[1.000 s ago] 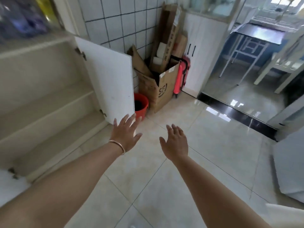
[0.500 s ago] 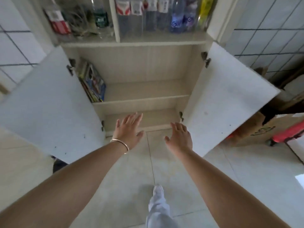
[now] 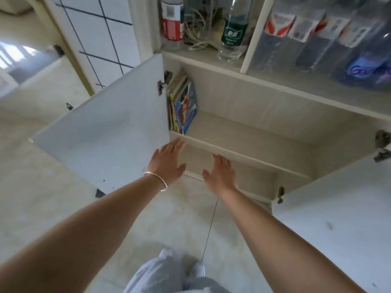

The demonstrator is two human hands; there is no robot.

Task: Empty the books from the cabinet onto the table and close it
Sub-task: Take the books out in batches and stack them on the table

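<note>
The low cabinet [image 3: 254, 106] stands open with both white doors swung out, the left door [image 3: 110, 127] and the right door [image 3: 338, 225]. A small upright stack of books [image 3: 184, 106] leans against the left inner wall on the upper shelf; the outermost one has a blue cover. My left hand [image 3: 168, 160], with a silver bangle on the wrist, is stretched out flat just below the books, near the shelf's front edge. My right hand [image 3: 222, 171] is spread beside it in front of the lower shelf. Both hands hold nothing.
Above the shelves a glass-fronted compartment holds bottles [image 3: 232, 28] and tangled cords [image 3: 196, 28]. White tiled wall [image 3: 101, 39] rises at the left. The floor [image 3: 190, 218] is pale tile; my legs and shoes [image 3: 196, 269] show at the bottom.
My view has swung left from the doorway and cardboard boxes onto the cabinet and come closer. Both open hands have moved forward toward the shelves, the left one nearing the books.
</note>
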